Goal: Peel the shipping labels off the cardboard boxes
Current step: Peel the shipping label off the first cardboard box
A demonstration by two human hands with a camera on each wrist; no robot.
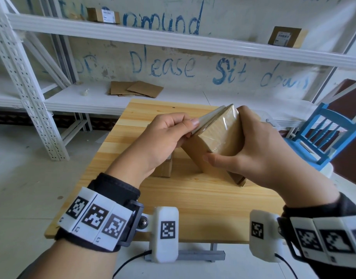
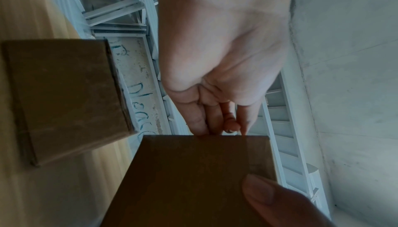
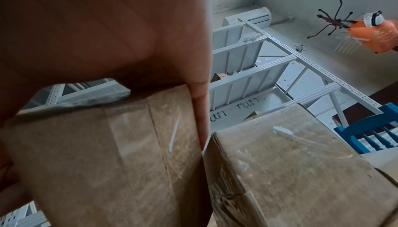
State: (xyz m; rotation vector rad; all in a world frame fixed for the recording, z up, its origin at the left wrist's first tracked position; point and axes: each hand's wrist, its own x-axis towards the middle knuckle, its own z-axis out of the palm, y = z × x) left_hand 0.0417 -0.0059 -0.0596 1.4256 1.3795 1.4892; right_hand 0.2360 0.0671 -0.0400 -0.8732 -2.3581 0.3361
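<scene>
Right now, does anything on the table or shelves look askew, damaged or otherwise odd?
Little stands out. The held box is tipped on one edge on the table, right hand bracing it while the left hand pinches its half-lifted label. Flattened cardboard pieces lie loose on the lower shelf.

The held box [image 1: 219, 137] is brown with shiny clear tape. The label [image 1: 208, 119] on it is white. The surface [image 1: 193, 198] under the box is light yellow wood with stripes. Right of the box stands a blue chair [image 1: 324, 135]. Behind it are white shelves [image 1: 173, 41] and blue writing [image 1: 163, 65]. The wrist bands [image 1: 96, 218] have black and white squares.
</scene>
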